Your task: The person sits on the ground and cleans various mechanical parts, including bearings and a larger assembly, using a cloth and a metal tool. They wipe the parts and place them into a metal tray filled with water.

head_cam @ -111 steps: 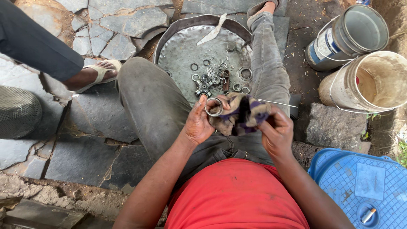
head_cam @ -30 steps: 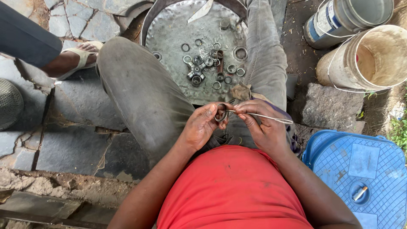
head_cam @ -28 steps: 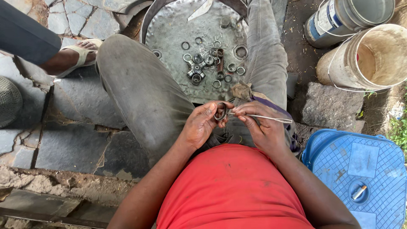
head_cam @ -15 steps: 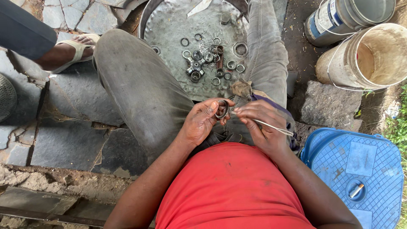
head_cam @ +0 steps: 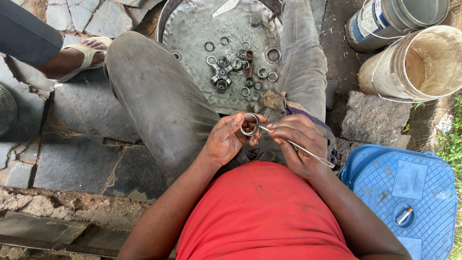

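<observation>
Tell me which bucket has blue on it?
The farther metal bucket at the top right has a blue band on its side. The cream bucket beside it is plain and stained inside.

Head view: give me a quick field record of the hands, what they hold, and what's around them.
left hand: holds a small metal ring at the fingertips
right hand: pinches a thin metal rod, its tip at the ring
tray: round metal, between the knees, holding a cross-shaped joint, loose rings, bearing cups, nuts and needle rollers
rag: on the right thigh
buckets: two, upper right, on dirt
crate: blue, right of the person
other person: sandalled foot, upper left
</observation>
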